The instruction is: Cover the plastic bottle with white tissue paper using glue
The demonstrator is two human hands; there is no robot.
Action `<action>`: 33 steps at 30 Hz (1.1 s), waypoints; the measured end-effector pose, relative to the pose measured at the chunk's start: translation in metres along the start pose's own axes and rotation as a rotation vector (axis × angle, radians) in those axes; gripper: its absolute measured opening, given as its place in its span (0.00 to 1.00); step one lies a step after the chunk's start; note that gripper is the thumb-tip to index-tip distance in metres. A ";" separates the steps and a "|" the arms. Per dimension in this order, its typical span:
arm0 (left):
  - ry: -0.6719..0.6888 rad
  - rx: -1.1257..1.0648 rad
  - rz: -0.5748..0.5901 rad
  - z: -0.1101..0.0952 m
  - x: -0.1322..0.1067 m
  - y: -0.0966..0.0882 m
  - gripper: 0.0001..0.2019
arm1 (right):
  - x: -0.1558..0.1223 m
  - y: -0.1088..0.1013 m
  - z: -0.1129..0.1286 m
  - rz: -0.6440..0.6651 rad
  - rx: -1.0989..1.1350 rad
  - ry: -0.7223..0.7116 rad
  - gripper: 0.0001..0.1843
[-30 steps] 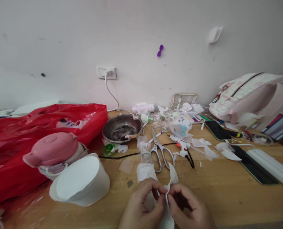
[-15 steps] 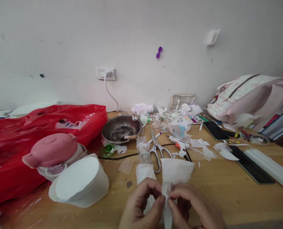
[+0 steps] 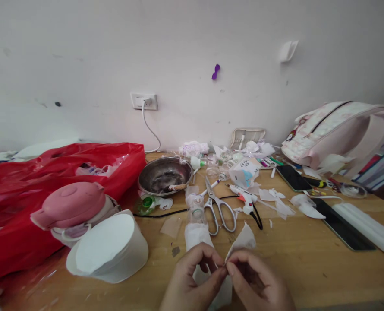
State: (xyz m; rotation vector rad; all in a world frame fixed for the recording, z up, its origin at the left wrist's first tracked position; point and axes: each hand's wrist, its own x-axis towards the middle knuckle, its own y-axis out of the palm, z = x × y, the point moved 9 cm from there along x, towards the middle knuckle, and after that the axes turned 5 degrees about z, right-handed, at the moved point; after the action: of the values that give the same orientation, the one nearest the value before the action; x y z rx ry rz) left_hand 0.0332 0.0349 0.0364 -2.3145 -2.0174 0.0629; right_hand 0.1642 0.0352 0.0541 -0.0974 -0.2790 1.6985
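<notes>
Both hands meet low in the middle of the head view, pinching one piece of white tissue paper (image 3: 244,239) between thumbs and forefingers. My left hand (image 3: 195,276) is closed on its gathered middle; my right hand (image 3: 258,276) pinches the same spot from the other side. One end of the tissue fans out above the fingers, and white paper also shows below them. Just beyond my left hand lies a clear plastic bottle (image 3: 197,216) with white paper (image 3: 196,233) around its lower part. Silver scissors (image 3: 216,207) rest close to the bottle's right side.
A white glue gun (image 3: 245,196) with a black cord lies past the scissors. At left stand a white paper roll (image 3: 114,250), a pink-lidded container (image 3: 73,203) and a red plastic bag (image 3: 23,181). A metal bowl (image 3: 143,185) sits behind; phones (image 3: 342,224) and a backpack (image 3: 334,134) are right.
The tissue's upper end has turned from a broad flat spread to a narrower, tilted fan leaning right. My fingers have drawn closer together at the pinch. The surrounding objects stay put.
</notes>
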 end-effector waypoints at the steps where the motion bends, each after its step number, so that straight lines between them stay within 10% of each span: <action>1: 0.007 0.021 -0.010 -0.001 0.000 0.000 0.05 | 0.000 0.001 -0.005 0.012 0.031 0.038 0.13; 8: 0.143 0.100 0.017 -0.008 -0.002 0.009 0.04 | 0.001 0.009 -0.019 0.070 0.213 0.182 0.10; 33: -0.036 -0.030 0.086 0.010 -0.002 0.011 0.06 | 0.000 0.011 -0.033 0.061 0.202 0.222 0.07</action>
State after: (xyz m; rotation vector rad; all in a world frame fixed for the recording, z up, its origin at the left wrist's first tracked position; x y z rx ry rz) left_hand 0.0434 0.0315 0.0255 -2.4356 -1.9472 0.0804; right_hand 0.1616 0.0380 0.0192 -0.1441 0.0622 1.7491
